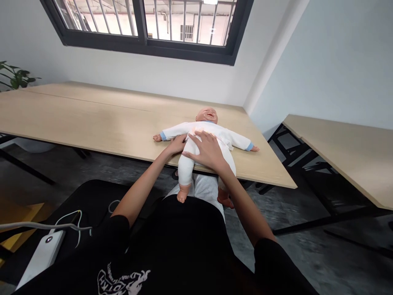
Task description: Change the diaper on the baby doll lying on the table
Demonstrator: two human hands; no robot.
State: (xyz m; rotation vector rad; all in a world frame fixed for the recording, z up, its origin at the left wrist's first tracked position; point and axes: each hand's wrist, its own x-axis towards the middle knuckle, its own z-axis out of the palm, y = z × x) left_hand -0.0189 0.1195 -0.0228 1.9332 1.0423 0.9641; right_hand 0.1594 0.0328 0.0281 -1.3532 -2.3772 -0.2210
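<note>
A baby doll (pixel 225 134) lies on its back on the wooden table (pixel 123 127), its head away from me and its arms spread wide. It wears a white top with blue cuffs and white trousers. Both its legs hang over the near edge toward my lap. My right hand (pixel 208 150) rests on the doll's belly and waist with its fingers spread. Against the doll's left-hand side in the picture, my left hand (pixel 178 144) touches the clothing at the waist; its fingertips are partly hidden by the doll and the cloth.
Another wooden table (pixel 344 147) stands to the right, across a gap. A barred window (pixel 187 49) is set in the wall behind. At the lower left, a white power bank (pixel 43 256) with cables lies on a black chair (pixel 95 196). A plant (pixel 20 78) shows at far left.
</note>
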